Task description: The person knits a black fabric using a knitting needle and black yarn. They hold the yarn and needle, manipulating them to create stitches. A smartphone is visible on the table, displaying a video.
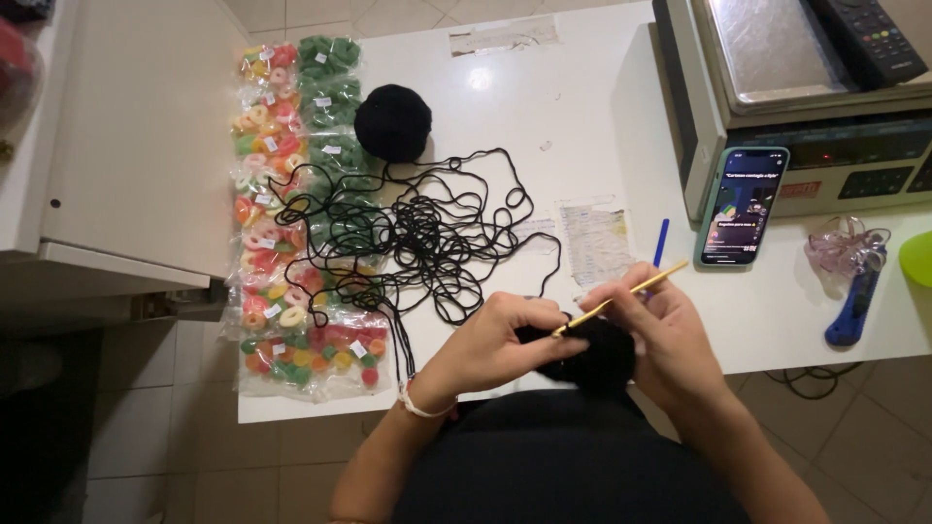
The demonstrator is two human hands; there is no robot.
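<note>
Pinching the soft black crochet piece at its top edge, our left hand has its grip closed on it, while our right hand is clamped around the thin, stiff yellow hook. We judge the piece light and floppy, best held close to the stitches. Beyond it on the bench lies tangled yarn, then the yarn ball, candy bags left of that.
</note>
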